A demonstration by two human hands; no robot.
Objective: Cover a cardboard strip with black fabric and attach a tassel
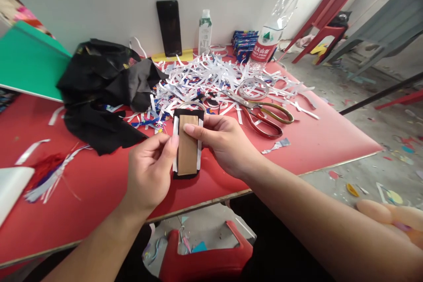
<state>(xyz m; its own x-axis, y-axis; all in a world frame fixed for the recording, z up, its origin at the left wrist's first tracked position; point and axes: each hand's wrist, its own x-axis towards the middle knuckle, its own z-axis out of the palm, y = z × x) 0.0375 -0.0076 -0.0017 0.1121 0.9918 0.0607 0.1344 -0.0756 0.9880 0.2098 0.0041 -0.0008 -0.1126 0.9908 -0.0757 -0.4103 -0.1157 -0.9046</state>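
Between my two hands is a small brown cardboard rectangle (187,154) lying on a piece of black cloth (185,176), with a white strip along each long side. My left hand (152,167) pinches the left edge with thumb and bent fingers. From the right, my right hand (228,143) presses its thumb on the cardboard's upper part, its fingers behind the piece. Just beyond lie scissors (261,112) with red and olive handles, resting among white paper strips (211,75). A crumpled black cloth (99,88) is at the left.
A phone (169,28) leans on the wall near a small carton-shaped bottle (205,33). Blue packets (244,44) and a large water bottle (274,22) stand at the back right. A green board (33,61) is at the left. Below the red table's edge is a red stool (205,260).
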